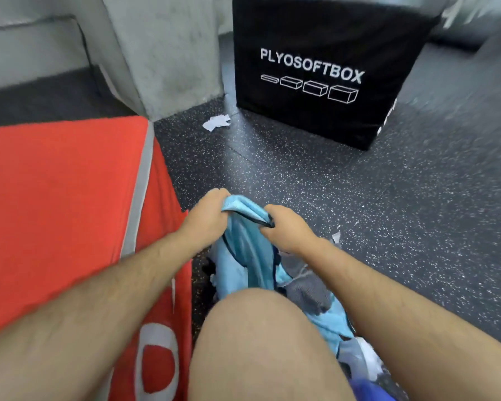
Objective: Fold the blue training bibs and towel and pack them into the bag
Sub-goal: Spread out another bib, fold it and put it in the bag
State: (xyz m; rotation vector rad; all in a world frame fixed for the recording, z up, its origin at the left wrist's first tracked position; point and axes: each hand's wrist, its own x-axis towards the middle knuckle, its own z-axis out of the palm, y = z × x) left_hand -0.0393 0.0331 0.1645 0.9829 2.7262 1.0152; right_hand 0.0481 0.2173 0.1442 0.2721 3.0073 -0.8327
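Gripping the blue bib [245,241] between them, left hand [207,217] and right hand [287,228] clutch its top edge.

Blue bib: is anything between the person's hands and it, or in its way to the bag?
Nothing stands between them: the left hand and right hand both grip the blue bib. I cannot make out a bag, so the path there cannot be judged.
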